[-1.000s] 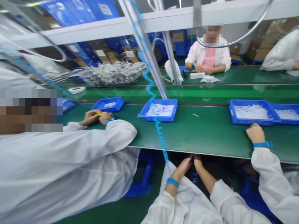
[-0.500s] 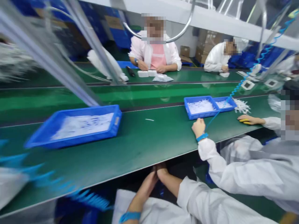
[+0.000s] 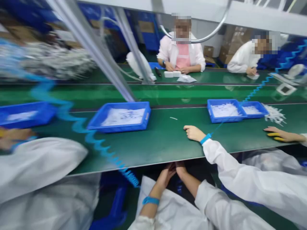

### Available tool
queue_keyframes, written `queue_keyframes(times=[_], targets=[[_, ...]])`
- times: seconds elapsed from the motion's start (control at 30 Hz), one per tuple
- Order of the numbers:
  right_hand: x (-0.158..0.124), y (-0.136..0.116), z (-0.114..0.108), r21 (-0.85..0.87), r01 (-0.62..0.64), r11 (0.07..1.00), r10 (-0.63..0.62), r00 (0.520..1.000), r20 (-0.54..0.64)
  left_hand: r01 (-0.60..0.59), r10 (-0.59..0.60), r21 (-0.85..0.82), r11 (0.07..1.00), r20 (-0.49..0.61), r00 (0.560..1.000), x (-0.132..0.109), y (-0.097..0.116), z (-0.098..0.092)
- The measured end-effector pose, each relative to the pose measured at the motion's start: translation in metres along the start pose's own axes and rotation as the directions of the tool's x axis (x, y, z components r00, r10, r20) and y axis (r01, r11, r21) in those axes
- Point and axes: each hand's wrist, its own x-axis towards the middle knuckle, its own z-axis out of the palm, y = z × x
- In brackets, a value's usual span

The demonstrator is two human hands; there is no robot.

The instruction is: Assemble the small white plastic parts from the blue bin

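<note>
Table [image 3: 165, 140], with the left hand [image 3: 166, 174] and right hand [image 3: 180, 168] together at its near edge.
The left wrist wears a blue strap [image 3: 150, 200]; the fingertips are hidden, so I can't tell whether they're wide, narrow or holding anything. Farther in, a co-worker's hand [image 3: 194, 133] extends over the tabletop, near a loose white strip [image 3: 173, 118]. Behind sit blue trays [image 3: 122, 128] of white pieces [image 3: 127, 116]; across from us, a person [image 3: 182, 56] sits behind white boxes [image 3: 169, 74].

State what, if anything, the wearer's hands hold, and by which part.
Cannot be told: left hand and right hand are partly hidden beneath the table.
</note>
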Motion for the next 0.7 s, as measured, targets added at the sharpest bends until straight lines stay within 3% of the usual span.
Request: queue_keyframes(times=[0.07, 0.33, 0.5, 0.63, 0.7], targets=[[0.012, 0.005, -0.003, 0.008, -0.008, 1.0, 0.007, 0.999, 0.052, 0.024, -0.026, -0.137, 0.99, -0.016, 1.0, -0.008, 0.007, -0.008], [0.006, 0.01, -0.017, 0.002, 0.032, 0.999, -0.032, 0.998, 0.053, 0.052, -0.063, -0.181, 0.982, -0.056, 0.996, -0.001, 0.004, -0.001], [0.007, 0.012, -0.017, -0.005, 0.053, 0.999, -0.053, 0.998, 0.042, 0.005, -0.038, -0.233, 0.972, -0.137, 0.99, -0.004, 0.006, -0.003], [0.005, 0.012, -0.018, -0.026, 0.075, 0.997, -0.075, 0.997, -0.012, 0.059, -0.036, -0.274, 0.96, 0.087, 0.996, -0.014, 0.014, -0.004], [0.004, 0.012, -0.017, -0.041, 0.08, 0.996, -0.082, 0.995, -0.051, 0.045, -0.016, -0.294, 0.955, 0.099, 0.995, -0.017, 0.019, -0.005]])
